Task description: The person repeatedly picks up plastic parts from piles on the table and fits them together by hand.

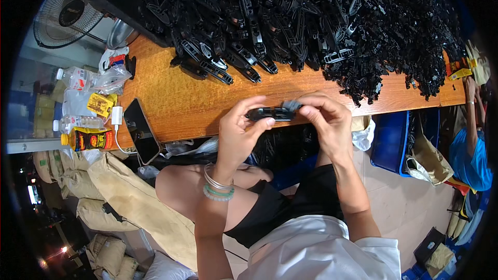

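Left of centre, the tabletop (161, 85) lies open; piled black parts (290, 31) block the top, apparently into the dim upper right.

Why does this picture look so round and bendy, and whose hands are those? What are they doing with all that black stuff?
There's no robot here, just a person. A wide-seeing camera on their head looks down, so edges curve. The bare left hand holds a long, shiny black plastic piece. The bare right hand pinches a small greyish piece at its end, too blurry to name. Beyond them, on the orange-brown wooden table, are a heap of long black plastic parts and, to the right, a heap of smaller black bits. A black-screened phone lies near the table's left edge.
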### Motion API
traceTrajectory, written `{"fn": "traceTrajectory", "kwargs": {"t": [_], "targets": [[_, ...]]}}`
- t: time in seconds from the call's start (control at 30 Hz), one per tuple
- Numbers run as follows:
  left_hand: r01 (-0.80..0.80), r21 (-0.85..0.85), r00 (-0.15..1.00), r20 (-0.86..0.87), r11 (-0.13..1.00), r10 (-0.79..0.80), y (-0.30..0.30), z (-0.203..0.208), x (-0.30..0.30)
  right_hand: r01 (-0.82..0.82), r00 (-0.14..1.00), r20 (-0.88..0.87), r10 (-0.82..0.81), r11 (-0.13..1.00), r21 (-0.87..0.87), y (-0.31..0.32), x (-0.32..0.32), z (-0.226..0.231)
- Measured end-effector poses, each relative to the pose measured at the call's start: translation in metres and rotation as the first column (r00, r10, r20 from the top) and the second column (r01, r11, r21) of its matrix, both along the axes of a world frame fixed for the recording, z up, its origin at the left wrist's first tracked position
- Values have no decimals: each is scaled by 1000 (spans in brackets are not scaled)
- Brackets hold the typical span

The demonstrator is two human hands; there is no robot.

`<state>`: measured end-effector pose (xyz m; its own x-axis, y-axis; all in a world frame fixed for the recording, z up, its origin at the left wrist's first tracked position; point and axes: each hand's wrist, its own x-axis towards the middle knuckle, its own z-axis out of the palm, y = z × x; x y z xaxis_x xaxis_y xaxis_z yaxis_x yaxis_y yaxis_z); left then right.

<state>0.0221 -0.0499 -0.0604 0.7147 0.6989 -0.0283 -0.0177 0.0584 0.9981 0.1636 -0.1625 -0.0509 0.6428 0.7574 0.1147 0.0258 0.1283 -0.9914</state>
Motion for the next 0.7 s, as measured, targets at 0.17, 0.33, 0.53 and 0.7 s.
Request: {"fn": "traceTrajectory", "kwargs": {"t": [0.17,0.33,0.53,0.7], "targets": [[65,-120,995,81,991,-56,-9,9,3,-49,978,206,38,998,47,5,-7,-9],[106,-176,994,45,979,-100,-8,17,0,49,995,77,-61,988,145,6,-17,-18],[100,-225,994,55,969,-90,-10,14,1,65,870,477,-127,987,145,4,-15,-20],[23,124,1000,4,992,-24,-12,10,-1,-13,975,221,23,999,-44,-3,-15,-8]]}}
